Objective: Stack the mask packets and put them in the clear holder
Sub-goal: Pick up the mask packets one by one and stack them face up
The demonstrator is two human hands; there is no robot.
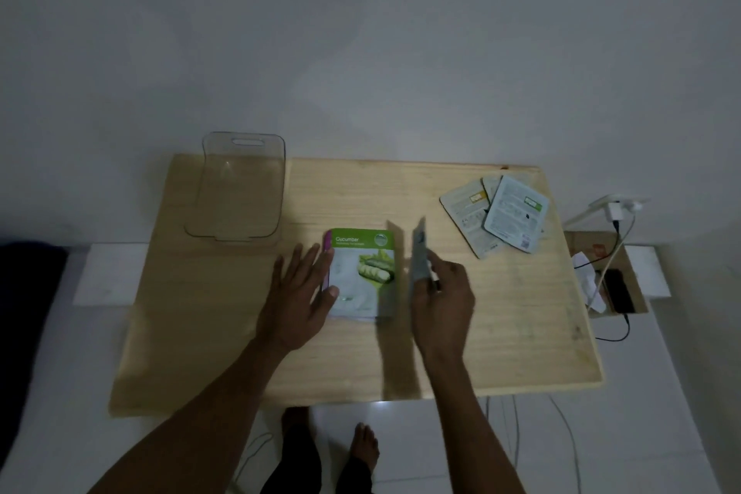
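A small stack of mask packets (363, 277) lies in the middle of the wooden table (501, 325), a green cucumber packet on top and a purple edge showing under it. My left hand (300, 297) rests with spread fingers against the stack's left edge. Just right of the stack, my right hand (443, 301) holds another mask packet (419, 253) upright on its edge. Three more packets (497, 211) lie face down, overlapping, at the back right. The clear holder (236, 188) stands at the back left with nothing in it.
A white charger (615, 209) with cables sits beyond the table's right edge, above a cardboard box (609, 277) holding a black device. My bare feet (333, 441) stand on the white floor below the table's front edge.
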